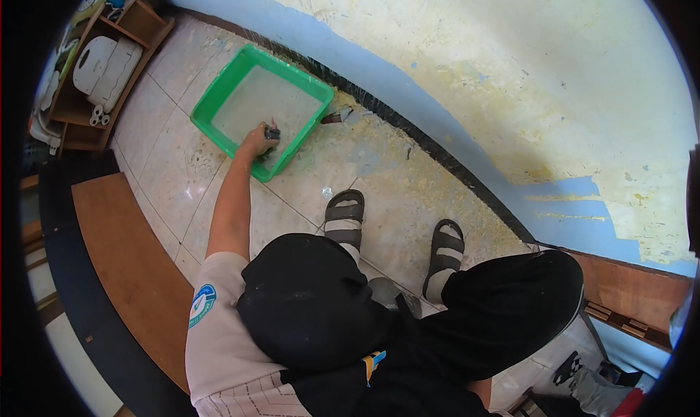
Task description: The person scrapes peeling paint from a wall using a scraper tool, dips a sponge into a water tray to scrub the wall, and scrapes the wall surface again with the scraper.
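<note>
A green rectangular tub (206, 103) with cloudy water in it stands on the tiled floor near the wall. My left hand (257, 140) reaches over the near rim into the tub, its fingers closed round a small dark object (272, 134) close to the water. What that object is cannot be made out. My right hand does not show; only a bit of bare skin is visible below the right knee, at the bottom edge. The wall (467, 74) has patchy yellowish and blue paint.
Yellowish flakes (419, 191) lie along the black skirting. My sandalled feet are below the tub. At the left stand a brown shelf (138, 23) with items on it and a long brown board (131, 271). Part of another person (605, 391) shows at the lower right.
</note>
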{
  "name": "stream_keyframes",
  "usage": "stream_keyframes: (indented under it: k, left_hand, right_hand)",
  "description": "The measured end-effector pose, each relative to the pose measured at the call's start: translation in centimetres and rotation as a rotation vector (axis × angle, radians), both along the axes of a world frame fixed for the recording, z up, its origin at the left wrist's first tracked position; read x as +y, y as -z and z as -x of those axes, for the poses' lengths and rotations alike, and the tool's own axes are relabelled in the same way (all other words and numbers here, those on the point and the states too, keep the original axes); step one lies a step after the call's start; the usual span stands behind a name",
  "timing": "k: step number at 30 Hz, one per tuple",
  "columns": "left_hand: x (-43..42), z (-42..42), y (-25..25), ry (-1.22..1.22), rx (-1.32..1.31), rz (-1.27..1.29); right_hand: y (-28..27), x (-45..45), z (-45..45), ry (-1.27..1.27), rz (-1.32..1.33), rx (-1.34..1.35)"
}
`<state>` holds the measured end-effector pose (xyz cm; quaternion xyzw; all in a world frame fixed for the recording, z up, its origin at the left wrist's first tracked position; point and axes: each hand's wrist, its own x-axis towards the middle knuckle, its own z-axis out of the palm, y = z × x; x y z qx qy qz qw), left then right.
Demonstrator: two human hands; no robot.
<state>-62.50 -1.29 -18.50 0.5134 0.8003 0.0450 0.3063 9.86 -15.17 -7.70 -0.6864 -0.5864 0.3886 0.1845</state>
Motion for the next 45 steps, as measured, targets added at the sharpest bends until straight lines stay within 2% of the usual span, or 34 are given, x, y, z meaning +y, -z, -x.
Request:
stream_keyframes:
  k: [1,3,4,6,7,9,10,12,14,15,16,17,18,20,22,24,25,26,27,29,30,34,41,43,45]
  left_hand:
    - [0.1,0.1,0.7,-0.003,0.000,0.000]
    - [0.5,0.2,1.7,-0.163,-0.332,-0.027]
    - [0.2,-1.1,-0.2,-0.164,-0.332,-0.026]
    - [-0.4,-4.8,-5.5,-0.638,-1.065,-0.069]
    - [-0.3,-4.0,-5.1,-0.635,-1.065,-0.069]
    - [-0.1,-2.1,-5.4,-0.719,-1.448,-0.109]
    - [0.0,-1.9,-5.6,-0.713,-1.444,-0.111]
    - [-0.1,-2.0,-6.6,-0.586,-1.815,-0.214]
    - [0.3,-4.1,-8.8,-0.638,-1.856,-0.308]
    - [0.5,-5.8,-9.9,-0.700,-1.902,-0.400]
    - [0.8,-7.5,-11.0,-0.692,-1.896,-0.402]
    - [1.1,-9.4,-11.9,-0.817,-1.927,-0.498]
    - [1.5,-10.9,-12.4,-0.943,-1.953,-0.599]
    - [2.2,-13.6,-12.7,-1.008,-1.974,-0.680]
    - [2.8,-15.1,-12.0,-1.071,-2.042,-0.805]
    - [3.2,-16.8,-12.8,-1.116,-2.070,-0.810]
    - [3.3,-17.7,-13.0,-1.172,-2.102,-0.804]
    - [3.1,-18.3,-12.9,-1.032,-2.035,-0.882]
    - [3.2,-18.5,-12.8,-1.034,-2.034,-0.886]
    - [3.1,-18.7,-12.1,-0.990,-2.320,-0.705]
    - [2.7,-19.5,-13.1,-0.951,-2.352,-0.682]
    - [2.5,-18.9,-13.3,-1.029,-2.485,-0.718]
    - [1.5,-18.9,-12.8,-0.957,-2.454,-0.732]
    - [1.5,-18.0,-12.7,-1.096,-2.320,-0.809]
    - [1.4,-16.9,-12.4,-1.091,-2.304,-0.882]
  right_hand:
    - [0.0,0.4,-0.1,0.000,0.001,0.016]
    - [-0.2,1.3,-0.2,0.001,-0.001,0.048]
    - [-0.3,1.5,-0.3,0.003,0.001,0.063]
    - [-0.6,2.0,-0.4,0.010,0.003,0.096]
    - [-0.8,2.2,-0.5,0.015,0.003,0.113]
    - [-1.1,2.7,-0.5,0.027,-0.001,0.151]
    - [-1.2,3.0,-0.4,0.033,-0.003,0.173]
    - [-1.3,3.3,-0.2,0.046,-0.007,0.218]
    - [-1.5,3.9,0.2,0.059,-0.013,0.268]
    - [-4.0,4.5,2.5,0.065,-0.013,0.293]
    - [-6.3,7.8,4.8,-0.301,-0.127,0.043]
    - [-10.3,10.0,8.9,-0.266,0.196,0.201]
    - [-9.5,12.1,11.6,-0.426,-0.062,0.116]
    - [-12.7,15.4,17.9,-0.597,-0.049,0.153]
    - [-12.2,17.7,23.5,-0.733,-0.330,0.286]
    - [-10.6,19.5,29.0,-0.795,-0.764,0.258]
    - [-12.2,19.4,30.9,-0.834,-0.641,0.142]
    - [-13.8,19.3,32.3,-0.870,-0.516,0.025]
    - [-13.7,19.3,33.2,-0.873,-0.515,0.026]
    - [-12.1,18.9,34.7,-0.964,-0.588,-0.029]
    - [-10.5,18.7,35.4,-0.962,-0.667,-0.069]
    - [-10.0,17.1,35.7,-0.969,-0.615,-0.221]
    - [-10.3,17.2,33.4,-0.989,-0.691,-0.329]
    - [-10.6,17.0,32.7,-0.994,-0.696,-0.336]
    - [-11.0,16.9,31.9,-0.977,-0.664,-0.326]
